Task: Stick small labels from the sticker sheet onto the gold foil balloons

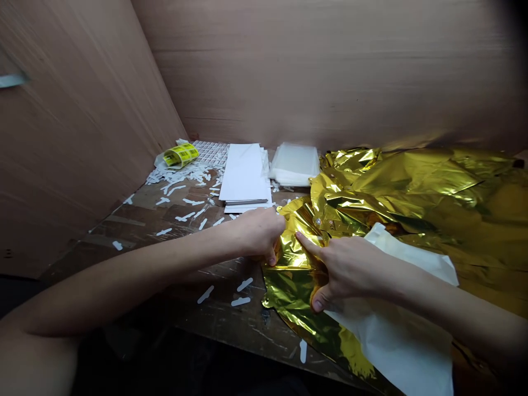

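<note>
Dim light, glaring foil (pixel 412 187), edges perhaps warped.

The crumpled foil sheet (pixel 412 187) in front of me shines metallic gold, with greenish-olive shadows in its creases, and the paper sheet (pixel 396 341) lying against it is plain matte white. Beyond them I see a stack of white card (pixel 244 173), milky, translucent plastic sheets (pixel 295 164) and a bright yellow label roll (pixel 180 155) printed with black marks, while white strips (pixel 164 232) speckle the dark brown, scratched table (pixel 247 324) before pinkish-tan cardboard walls (pixel 330 71).
</note>
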Tool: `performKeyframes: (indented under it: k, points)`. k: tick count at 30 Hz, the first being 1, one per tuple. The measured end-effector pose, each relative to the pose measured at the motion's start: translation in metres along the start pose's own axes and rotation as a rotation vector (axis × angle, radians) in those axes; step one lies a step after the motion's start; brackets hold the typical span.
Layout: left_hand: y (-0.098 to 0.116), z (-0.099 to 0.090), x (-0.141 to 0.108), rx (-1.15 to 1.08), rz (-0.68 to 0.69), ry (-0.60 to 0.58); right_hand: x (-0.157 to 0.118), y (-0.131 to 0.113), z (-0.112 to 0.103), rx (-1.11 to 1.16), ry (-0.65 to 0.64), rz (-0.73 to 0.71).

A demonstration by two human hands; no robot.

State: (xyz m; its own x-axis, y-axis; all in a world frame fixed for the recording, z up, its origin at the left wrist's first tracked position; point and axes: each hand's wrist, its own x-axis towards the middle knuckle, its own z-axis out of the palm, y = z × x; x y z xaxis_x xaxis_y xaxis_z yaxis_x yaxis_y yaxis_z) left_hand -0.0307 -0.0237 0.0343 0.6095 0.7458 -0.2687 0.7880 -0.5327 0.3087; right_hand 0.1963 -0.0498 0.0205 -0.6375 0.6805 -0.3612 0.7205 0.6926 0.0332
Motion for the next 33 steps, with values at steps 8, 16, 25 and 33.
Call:
performKeyframes:
  k: [8,16,25,33]
  points:
    - [-0.013,-0.018,0.022,0.115,-0.164,-0.027,-0.002,0.0,-0.003,-0.013,0.021,-0.002]
    - [-0.029,-0.01,0.008,-0.153,-0.154,0.289,-0.006,0.005,-0.004,0.014,0.118,-0.052]
    - [-0.027,0.016,-0.004,-0.337,0.207,0.375,-0.024,0.092,-0.001,-0.05,0.326,0.107]
    - [-0.044,0.004,-0.012,-0.138,0.207,0.214,-0.013,0.193,-0.007,-0.139,0.28,0.394]
